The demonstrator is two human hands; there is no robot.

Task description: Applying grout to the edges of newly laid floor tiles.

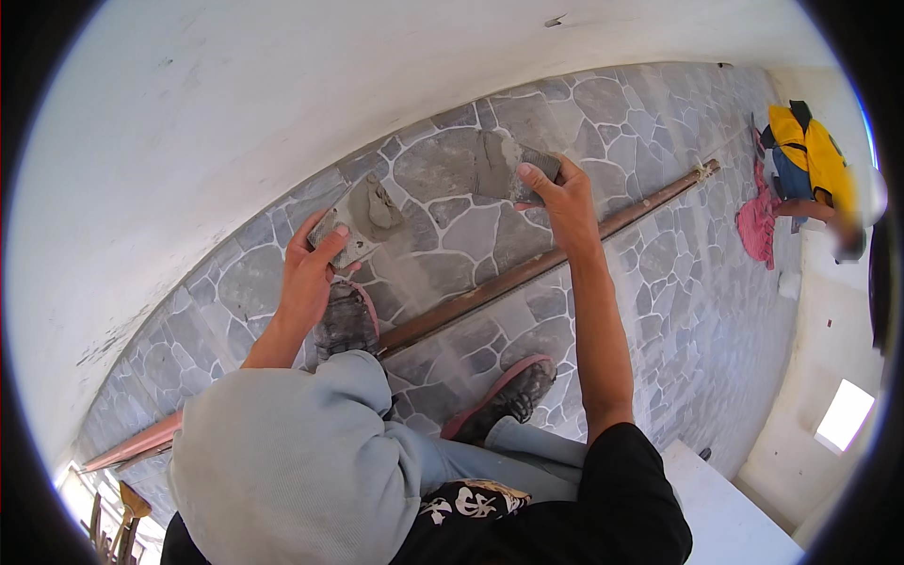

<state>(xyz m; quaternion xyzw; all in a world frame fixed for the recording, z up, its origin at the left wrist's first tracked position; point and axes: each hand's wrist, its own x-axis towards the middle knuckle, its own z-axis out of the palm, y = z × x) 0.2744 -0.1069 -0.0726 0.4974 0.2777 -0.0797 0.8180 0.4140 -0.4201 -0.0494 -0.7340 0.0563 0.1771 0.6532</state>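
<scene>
My left hand [315, 245] is closed round the lower end of a flat grey tile piece [359, 243], thumb on top. A lump of wet-looking grey mortar [382, 209] sits on that piece's far end. To the right and a little farther off, my right hand [557, 191] pinches another grey tile piece [494, 168] by its right end, thumb above. Its left part looks smeared with mortar, while the end by my thumb is darker and ridged. Both pieces are held apart from each other over the stone-patterned floor [471, 233].
A long brown bar [485, 294] lies diagonally across the floor between my shoes [513, 391]. A white wall [245, 104] curves along the far left side. At far right a person in a yellow vest [815, 155] bends beside a pink cloth [756, 226]. Wooden-handled tools [130, 513] stand at lower left.
</scene>
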